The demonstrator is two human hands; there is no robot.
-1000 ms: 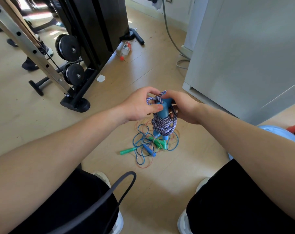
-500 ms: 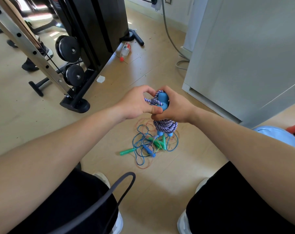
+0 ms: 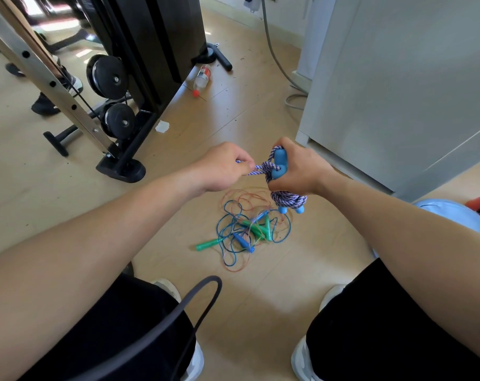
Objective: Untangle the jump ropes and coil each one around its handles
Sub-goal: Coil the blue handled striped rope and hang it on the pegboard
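Note:
A purple-and-white braided jump rope (image 3: 287,198) is coiled round its two blue handles (image 3: 280,163). My right hand (image 3: 298,169) grips the handles and the coil, held upright above the floor. My left hand (image 3: 227,167) pinches the rope's loose end and holds it taut to the left of the handles. On the floor below lies a tangle of thin ropes (image 3: 247,235), blue and orange cords with green handles (image 3: 256,229) and blue handles (image 3: 243,242).
A black weight machine (image 3: 139,78) with pulleys stands at the left. A grey cabinet (image 3: 398,92) fills the right. A plastic bottle (image 3: 201,78) and a grey cable (image 3: 277,61) lie on the wooden floor behind. A dark band (image 3: 194,303) hangs over my left knee.
My left hand has moved left, drawing the rope's end out taut from the handles. My right hand has closed round the handles and coil, which stayed in place.

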